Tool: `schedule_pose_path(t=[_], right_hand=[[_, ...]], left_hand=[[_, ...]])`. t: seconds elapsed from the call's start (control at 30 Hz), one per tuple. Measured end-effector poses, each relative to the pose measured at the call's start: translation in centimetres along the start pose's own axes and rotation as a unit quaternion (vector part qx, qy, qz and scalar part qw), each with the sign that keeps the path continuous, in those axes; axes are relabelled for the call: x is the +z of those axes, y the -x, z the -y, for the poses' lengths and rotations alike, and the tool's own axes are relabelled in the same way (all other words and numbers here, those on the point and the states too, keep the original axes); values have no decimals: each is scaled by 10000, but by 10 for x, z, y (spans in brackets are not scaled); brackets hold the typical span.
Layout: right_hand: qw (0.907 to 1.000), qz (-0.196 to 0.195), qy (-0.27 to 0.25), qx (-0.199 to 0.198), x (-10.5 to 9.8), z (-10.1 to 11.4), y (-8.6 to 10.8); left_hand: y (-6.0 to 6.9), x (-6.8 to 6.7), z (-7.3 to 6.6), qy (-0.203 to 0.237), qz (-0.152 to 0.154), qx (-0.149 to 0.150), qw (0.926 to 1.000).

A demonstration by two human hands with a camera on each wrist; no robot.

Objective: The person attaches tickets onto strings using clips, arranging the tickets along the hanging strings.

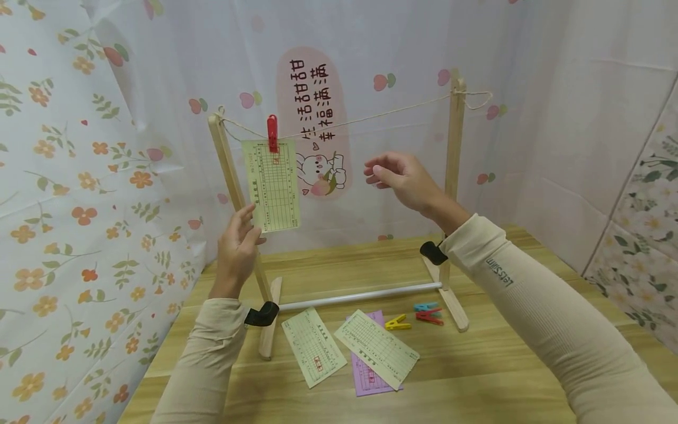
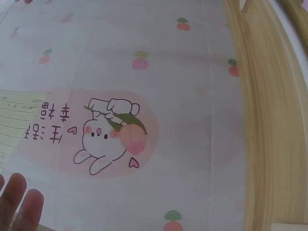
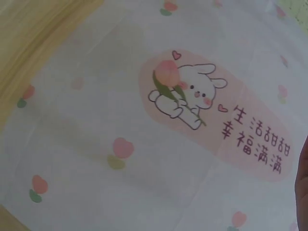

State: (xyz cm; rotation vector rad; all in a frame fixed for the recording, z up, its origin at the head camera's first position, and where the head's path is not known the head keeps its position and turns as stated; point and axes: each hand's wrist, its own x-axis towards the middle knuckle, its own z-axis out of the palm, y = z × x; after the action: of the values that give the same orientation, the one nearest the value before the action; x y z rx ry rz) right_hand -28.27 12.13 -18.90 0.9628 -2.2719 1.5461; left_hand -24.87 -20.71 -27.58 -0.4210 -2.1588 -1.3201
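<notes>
A yellow paper slip (image 1: 278, 194) hangs from a string (image 1: 371, 118) near the left post, held by a red clothespin (image 1: 272, 134). My left hand (image 1: 236, 250) is at the slip's lower left edge, fingers relaxed; whether it touches the paper I cannot tell. In the left wrist view, part of the slip (image 2: 17, 120) shows above the fingertips of my left hand (image 2: 21, 204). My right hand (image 1: 402, 179) hovers below the string near the right post, fingers loosely bent and holding nothing. Only an edge of my right hand (image 3: 302, 187) shows in the right wrist view.
Two wooden posts (image 1: 454, 176) carry the string, joined low by a white bar (image 1: 360, 295). On the table (image 1: 477, 377) lie two yellow slips (image 1: 312, 347), a purple slip (image 1: 364, 383) partly covered, a yellow clothespin (image 1: 397, 323), and blue (image 1: 425, 307) and red (image 1: 429, 317) ones.
</notes>
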Motion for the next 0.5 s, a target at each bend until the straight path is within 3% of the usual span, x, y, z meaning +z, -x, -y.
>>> schedule_pose_path(t=[0.23, 0.5], right_hand=[[9999, 50, -21, 147, -3, -19, 18], [9993, 58, -37, 356, -4, -39, 38]], left_hand=[[10, -1, 6, 276, 116, 57, 9995], [22, 2, 15, 188, 193, 83, 9996]])
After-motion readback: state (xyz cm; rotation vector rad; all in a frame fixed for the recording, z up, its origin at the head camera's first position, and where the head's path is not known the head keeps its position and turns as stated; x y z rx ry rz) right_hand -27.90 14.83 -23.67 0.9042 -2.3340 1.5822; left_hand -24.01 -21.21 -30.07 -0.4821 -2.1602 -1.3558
